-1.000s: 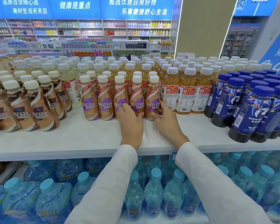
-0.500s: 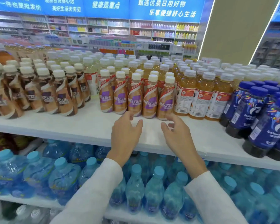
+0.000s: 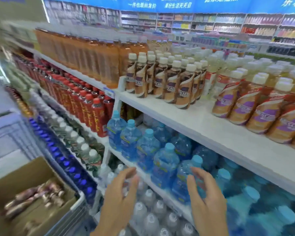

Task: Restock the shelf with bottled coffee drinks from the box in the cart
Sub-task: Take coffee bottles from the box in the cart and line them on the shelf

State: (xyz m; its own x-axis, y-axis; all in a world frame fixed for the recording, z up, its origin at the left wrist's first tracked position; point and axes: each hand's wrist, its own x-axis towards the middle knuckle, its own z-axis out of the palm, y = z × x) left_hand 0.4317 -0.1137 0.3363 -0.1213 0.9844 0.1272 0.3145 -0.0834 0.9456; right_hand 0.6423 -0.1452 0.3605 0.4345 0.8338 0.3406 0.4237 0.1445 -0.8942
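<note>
I look along a shop aisle; the picture is blurred. Low in front of me, the left hand (image 3: 119, 196) and right hand (image 3: 206, 198) hover side by side, fingers loosely curled, holding nothing, before a row of blue water bottles (image 3: 148, 150). Above, a white shelf (image 3: 194, 123) carries upright bottled coffee drinks (image 3: 162, 82). At lower left, a cardboard box (image 3: 24, 174) in the cart (image 3: 78, 201) holds brown bottles (image 3: 32, 196) lying down.

A shop: long shelves (image 3: 203, 126) packed with rows of bottled drinks (image 3: 160, 82).
</note>
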